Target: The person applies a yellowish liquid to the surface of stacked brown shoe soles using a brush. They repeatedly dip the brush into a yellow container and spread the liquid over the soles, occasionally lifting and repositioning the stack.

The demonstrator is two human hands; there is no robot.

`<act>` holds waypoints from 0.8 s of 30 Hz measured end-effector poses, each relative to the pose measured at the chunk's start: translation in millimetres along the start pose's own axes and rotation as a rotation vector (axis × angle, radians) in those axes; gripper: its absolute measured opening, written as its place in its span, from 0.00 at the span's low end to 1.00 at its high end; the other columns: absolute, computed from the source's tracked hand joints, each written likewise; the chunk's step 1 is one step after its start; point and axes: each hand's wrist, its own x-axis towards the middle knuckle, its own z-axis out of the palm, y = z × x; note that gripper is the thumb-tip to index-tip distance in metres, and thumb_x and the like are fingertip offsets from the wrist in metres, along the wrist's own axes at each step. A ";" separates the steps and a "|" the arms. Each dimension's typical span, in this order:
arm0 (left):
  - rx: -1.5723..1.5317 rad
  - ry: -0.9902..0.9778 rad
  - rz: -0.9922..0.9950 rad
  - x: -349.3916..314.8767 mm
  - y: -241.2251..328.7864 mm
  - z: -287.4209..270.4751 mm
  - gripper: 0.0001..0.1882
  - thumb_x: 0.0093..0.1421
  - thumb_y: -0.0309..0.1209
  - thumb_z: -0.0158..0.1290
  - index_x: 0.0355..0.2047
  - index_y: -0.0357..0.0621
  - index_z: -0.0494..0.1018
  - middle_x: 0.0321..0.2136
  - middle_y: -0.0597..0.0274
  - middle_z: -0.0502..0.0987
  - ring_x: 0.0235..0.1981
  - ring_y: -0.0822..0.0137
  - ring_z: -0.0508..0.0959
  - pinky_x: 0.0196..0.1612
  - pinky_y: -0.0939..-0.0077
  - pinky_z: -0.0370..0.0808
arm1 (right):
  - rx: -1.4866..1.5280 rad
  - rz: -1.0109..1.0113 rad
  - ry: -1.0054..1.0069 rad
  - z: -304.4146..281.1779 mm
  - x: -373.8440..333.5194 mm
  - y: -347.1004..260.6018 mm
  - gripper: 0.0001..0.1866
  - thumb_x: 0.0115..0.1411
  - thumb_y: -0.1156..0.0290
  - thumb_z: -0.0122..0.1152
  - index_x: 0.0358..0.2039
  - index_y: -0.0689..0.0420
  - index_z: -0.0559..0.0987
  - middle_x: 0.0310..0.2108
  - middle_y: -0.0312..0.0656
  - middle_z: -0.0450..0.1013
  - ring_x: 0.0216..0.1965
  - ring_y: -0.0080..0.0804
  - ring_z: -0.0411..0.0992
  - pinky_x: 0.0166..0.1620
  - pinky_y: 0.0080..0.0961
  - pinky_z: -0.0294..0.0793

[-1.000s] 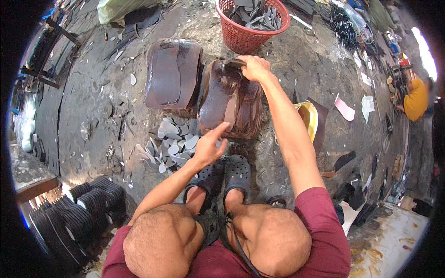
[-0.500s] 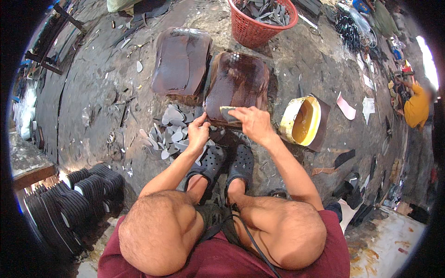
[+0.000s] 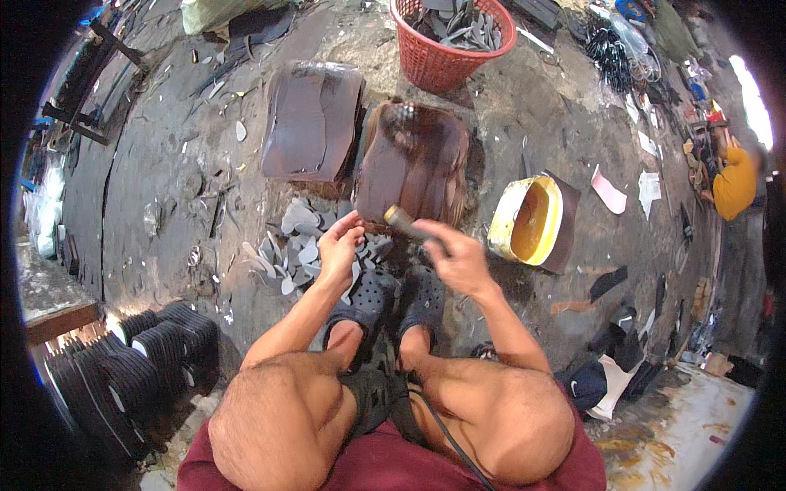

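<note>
In my right hand (image 3: 458, 260) is a dark glue spreader (image 3: 416, 227), its yellowish end over the near edge of a brown sheet (image 3: 413, 168). The sheet tops a stack and looks wet and glossy. My left hand (image 3: 338, 248) has its fingertips pinched at the near left corner of that sheet. Beneath and beside the left hand lies a heap of grey teardrop-shaped cutouts (image 3: 301, 219). A second brown stack (image 3: 311, 123) stands just left of the first. To the right is a yellow tub (image 3: 503, 221) holding amber liquid.
A red basket (image 3: 446, 72) of grey cutouts stands beyond the stacks. Black sole-shaped pieces (image 3: 155, 352) are lined up at the lower left, near a low bench (image 3: 61, 321). Scraps litter the floor, including a pink one (image 3: 607, 190). A person in yellow (image 3: 734, 184) sits far right.
My right hand has drawn the spreader back toward me and turned it, from the sheet's surface to near its front edge. My left hand stays by the corner.
</note>
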 end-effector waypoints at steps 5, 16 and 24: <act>-0.412 -0.045 -0.086 21.3 16.6 40.6 0.25 0.60 0.29 0.64 0.56 0.41 0.70 0.43 0.62 0.79 0.41 0.68 0.79 0.46 0.68 0.78 | 0.271 0.017 0.673 -65.6 7.8 -12.1 0.18 0.65 0.73 0.63 0.54 0.67 0.76 0.46 0.42 0.77 0.48 0.30 0.73 0.54 0.26 0.71; 0.023 -0.303 0.205 49.5 112.3 43.6 0.17 0.58 0.23 0.64 0.47 0.42 0.75 0.40 0.64 0.81 0.38 0.73 0.80 0.38 0.78 0.76 | 0.328 -0.007 0.791 -57.2 4.3 -13.1 0.19 0.65 0.76 0.61 0.55 0.69 0.73 0.48 0.44 0.75 0.49 0.32 0.73 0.56 0.29 0.70; -0.201 -0.042 0.204 113.9 154.6 -51.6 0.16 0.59 0.27 0.63 0.47 0.50 0.74 0.37 0.75 0.79 0.32 0.79 0.74 0.30 0.77 0.66 | 0.299 -0.021 0.789 -64.6 0.6 -7.4 0.19 0.64 0.76 0.62 0.54 0.69 0.74 0.48 0.44 0.76 0.48 0.32 0.74 0.54 0.29 0.71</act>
